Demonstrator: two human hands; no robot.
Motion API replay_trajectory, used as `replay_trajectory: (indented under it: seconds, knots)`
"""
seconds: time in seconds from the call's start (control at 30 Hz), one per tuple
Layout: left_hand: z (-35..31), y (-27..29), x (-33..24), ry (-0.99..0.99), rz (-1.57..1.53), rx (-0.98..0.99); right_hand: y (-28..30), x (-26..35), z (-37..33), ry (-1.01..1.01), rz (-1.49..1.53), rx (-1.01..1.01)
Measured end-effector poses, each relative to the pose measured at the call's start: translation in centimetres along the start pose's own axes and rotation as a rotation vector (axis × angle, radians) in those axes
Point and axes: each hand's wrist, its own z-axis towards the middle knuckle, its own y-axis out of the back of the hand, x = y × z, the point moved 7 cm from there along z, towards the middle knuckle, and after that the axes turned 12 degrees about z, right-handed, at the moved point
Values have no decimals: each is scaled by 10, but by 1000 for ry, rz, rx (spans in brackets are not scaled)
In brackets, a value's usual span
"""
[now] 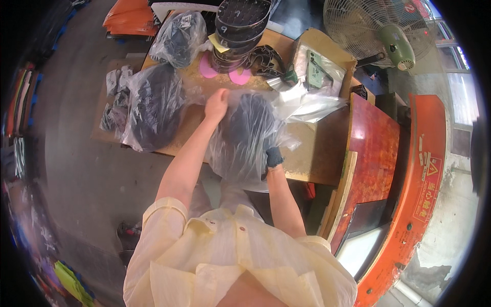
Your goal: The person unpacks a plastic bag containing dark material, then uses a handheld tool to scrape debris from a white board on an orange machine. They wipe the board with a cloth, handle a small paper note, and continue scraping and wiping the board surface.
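Observation:
Over the front edge of the table is a clear plastic bag (pixel 225 153) with a dark, rounded bundle (pixel 248 115) inside. My left hand (pixel 217 105) is bare and closed on the bag's upper left edge. On the bag's right side, my right hand (pixel 274 156) wears a dark glove; its fingers are hidden by plastic and the dark bundle. Left of my left hand lies a similar bagged dark bundle (pixel 153 110), and another bagged bundle (pixel 180 41) sits farther back. Loose clear plastic bags (pixel 312 105) spread over the table to the right.
A tall stack of dark curved pieces (pixel 240 33) and pink cutouts (pixel 240 77) are at the table's back. A cardboard box (pixel 327 43) holds a green tool (pixel 314 71). Small wrapped bundles (pixel 115 92) lie far left. A fan (pixel 396 46) and an orange panel (pixel 429 153) stand right.

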Motion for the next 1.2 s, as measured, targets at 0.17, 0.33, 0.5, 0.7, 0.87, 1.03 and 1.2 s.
replay_trajectory:
  seconds: [0.17, 0.33, 0.5, 0.7, 0.87, 1.03, 1.2]
  knots:
    - [-24, 8, 17, 47, -296, -88, 31, -36, 21, 13, 90, -121]
    - [-113, 55, 67, 385, -607, -128, 41, -49, 33, -5, 504, -370]
    - [-247, 33, 36, 693, -833, 176, -2, -27, 57, -99, 575, -323]
    - [-246, 34, 1, 360, -177, 256, -5, -36, 102, -78, -92, -494]
    - [-237, 68, -71, -353, 251, -27, 5, -24, 96, -192, -509, -324]
    - [-219, 10, -113, -707, 546, 223, -2, 74, 74, 129, -1119, -289]
    - [-212, -12, -107, -753, 644, 737, 15, 146, 37, 296, -167, -557]
